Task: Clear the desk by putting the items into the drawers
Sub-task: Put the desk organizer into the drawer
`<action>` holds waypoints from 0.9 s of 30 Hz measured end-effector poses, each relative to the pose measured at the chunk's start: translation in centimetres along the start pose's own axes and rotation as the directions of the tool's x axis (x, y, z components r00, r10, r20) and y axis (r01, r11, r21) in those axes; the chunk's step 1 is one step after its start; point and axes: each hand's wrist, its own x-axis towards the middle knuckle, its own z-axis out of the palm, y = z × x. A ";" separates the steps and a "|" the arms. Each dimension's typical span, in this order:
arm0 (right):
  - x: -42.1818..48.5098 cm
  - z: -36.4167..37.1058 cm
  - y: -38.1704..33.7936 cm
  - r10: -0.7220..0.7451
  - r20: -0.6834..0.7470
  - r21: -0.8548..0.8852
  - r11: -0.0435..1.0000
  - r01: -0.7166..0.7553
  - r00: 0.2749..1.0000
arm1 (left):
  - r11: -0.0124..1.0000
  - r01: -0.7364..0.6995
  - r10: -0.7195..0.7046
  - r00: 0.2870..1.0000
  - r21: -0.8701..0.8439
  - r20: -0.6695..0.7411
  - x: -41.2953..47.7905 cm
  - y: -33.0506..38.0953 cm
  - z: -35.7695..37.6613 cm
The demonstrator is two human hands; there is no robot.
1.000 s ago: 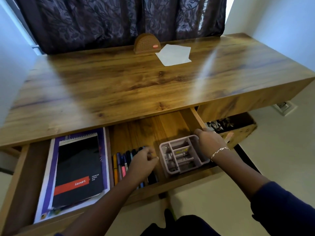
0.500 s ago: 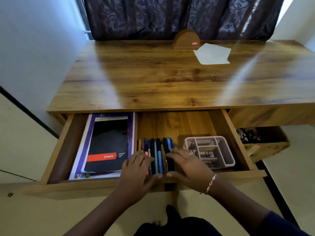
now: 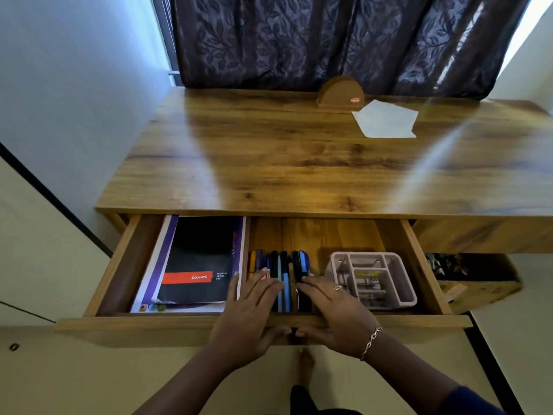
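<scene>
Left hand (image 3: 254,307) and right hand (image 3: 335,310) lie side by side across the front panel of the open wooden drawer (image 3: 143,327). Their fingers are straight and slightly spread, clamped on nothing. The fingertips rest on a row of coloured pens and markers (image 3: 282,265) lined up front to back, and the two thumbs nearly meet against the outer face of the panel. A thin silver bracelet (image 3: 371,339) circles the right wrist.

At nine o'clock from the pens, a black spiral pad with an orange band (image 3: 197,265) lies on a larger purple-and-white book (image 3: 167,250), filling the drawer's left half. At three o'clock sits a pale pink plastic organiser tray (image 3: 374,277); its compartments hold small items I cannot identify. Farther toward three o'clock and lower, a second wooden drawer (image 3: 484,290) stands open with dark contents that are hard to make out.

At twelve o'clock the glossy brown wooden worktop (image 3: 269,163) carries only two things, both at its far edge: a brown half-round holder with a red label (image 3: 341,92) and, just beside it at about four o'clock, a white sheet of paper (image 3: 386,118).

The task looks largely done. Stationery is already stowed and the hands seem to be tidying the pens. The holder and the paper remain to be stored, and both drawers are still to be closed.
</scene>
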 end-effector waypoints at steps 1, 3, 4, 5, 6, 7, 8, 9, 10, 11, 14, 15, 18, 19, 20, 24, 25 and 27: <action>0.5 0.0 0.3 -0.006 0.010 0.006 1.000 0.006 1.000 | 1.000 0.017 -0.017 1.000 0.010 0.000 0.4 -0.2 0.0; 1.9 -0.6 0.9 -0.013 0.020 0.041 0.999 0.012 1.000 | 0.998 0.055 -0.054 0.998 0.013 -0.030 1.4 -0.9 0.2; 2.7 -0.9 1.2 -0.016 0.013 0.061 0.998 0.015 1.000 | 0.996 0.082 -0.082 0.996 0.015 -0.035 2.0 -1.1 0.2; 3.4 -1.1 1.4 -0.018 0.008 0.064 0.998 0.017 1.000 | 0.993 0.111 -0.111 0.993 0.026 -0.028 2.6 -1.2 0.0; 4.0 -1.4 1.7 -0.025 -0.008 0.044 0.999 0.025 1.000 | 0.991 0.129 -0.128 0.991 0.039 -0.032 3.1 -1.3 -0.1; 4.7 -1.7 2.1 -0.027 -0.024 0.014 1.000 0.028 0.999 | 0.989 0.138 -0.136 0.990 0.047 -0.047 3.8 -1.5 -0.2; 5.4 -1.9 2.5 -0.022 -0.039 -0.008 1.000 0.022 0.999 | 0.988 0.141 -0.138 0.988 0.054 -0.066 4.4 -1.6 -0.3; 6.1 -2.1 2.9 -0.021 -0.047 -0.037 0.999 0.019 0.999 | 0.988 0.141 -0.135 0.987 0.065 -0.085 5.2 -1.7 -0.5; 6.9 -2.4 3.2 -0.033 -0.052 -0.095 0.995 0.028 0.998 | 0.987 0.139 -0.130 0.985 0.075 -0.110 6.0 -1.9 -0.6; 7.6 -2.5 3.6 -0.024 -0.028 -0.149 0.989 0.019 0.999 | 0.985 0.146 -0.133 0.982 0.090 -0.135 6.7 -2.1 -0.5; 9.8 -3.6 4.2 0.008 -0.002 -0.251 0.968 -0.009 1.000 | 0.974 0.185 -0.173 0.980 0.128 -0.097 8.9 -2.2 -1.7; 10.3 -3.8 4.4 -0.007 -0.026 -0.257 0.966 0.000 1.000 | 0.974 0.186 -0.177 0.981 0.126 -0.080 9.6 -2.2 -2.3; 11.9 -4.0 5.3 -0.020 -0.024 -0.221 0.975 0.014 1.000 | 0.972 0.189 -0.173 0.978 0.140 -0.118 11.5 -2.6 -2.6; 12.5 -4.1 5.5 -0.019 -0.031 -0.229 0.973 0.011 0.999 | 0.968 0.187 -0.169 0.978 0.165 -0.120 12.1 -2.9 -2.6; 13.1 -4.3 5.7 -0.025 -0.049 -0.232 0.973 0.013 0.998 | 0.963 0.195 -0.176 0.978 0.188 -0.113 12.7 -3.2 -2.8; 15.2 -4.6 6.4 -0.018 -0.079 -0.281 0.960 -0.005 0.997 | 0.965 0.178 -0.165 0.983 0.193 -0.078 14.8 -3.8 -3.2; 15.6 -4.8 6.5 -0.025 -0.098 -0.304 0.953 -0.006 0.995 | 0.966 0.173 -0.159 0.983 0.192 -0.088 15.3 -3.9 -3.3; 16.3 -5.1 6.6 -0.034 -0.113 -0.334 0.943 -0.006 0.993 | 0.965 0.162 -0.145 0.985 0.207 -0.091 15.9 -4.0 -3.6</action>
